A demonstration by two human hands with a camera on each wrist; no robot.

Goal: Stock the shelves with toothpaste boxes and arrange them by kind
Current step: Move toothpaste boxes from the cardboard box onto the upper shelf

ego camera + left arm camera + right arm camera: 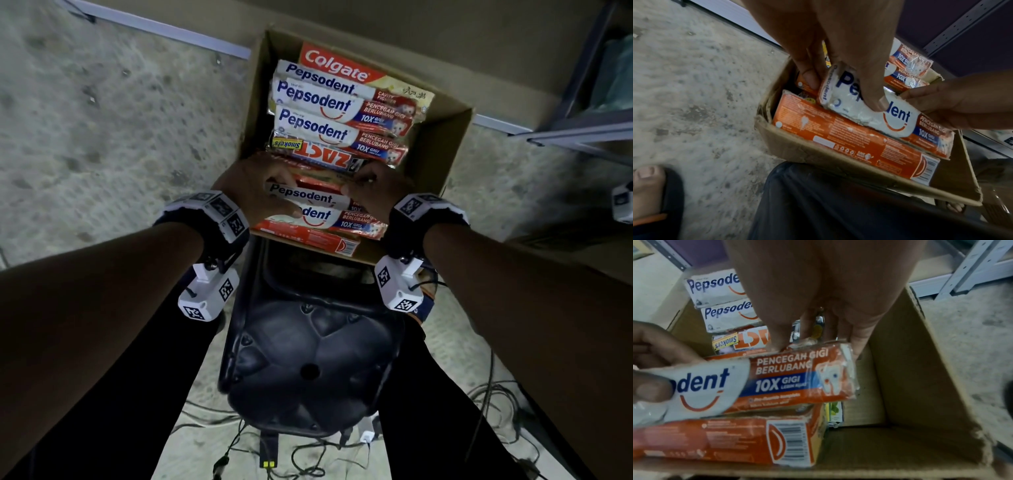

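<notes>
An open cardboard box (445, 144) holds several toothpaste boxes. At its far end lies a red Colgate box (335, 66), then white-and-red Pepsodent packs (318, 128) and a Zact Smokers box (325, 159). At the near end, both hands hold one plastic-wrapped Pepsodent pack (318, 212) just above an orange box (308, 240) that lies back side up. My left hand (253, 192) grips the pack's left end (859, 113), thumb on the front face. My right hand (370, 192) grips the right end (777, 382), fingers (777, 344) over its far edge.
A black plastic chair (308, 359) stands between my arms, in front of the box. Cables (308, 459) trail over the concrete floor behind it. A grey metal shelf rack (582, 130) stands at the right. A foot in a sandal (649, 186) is at the left.
</notes>
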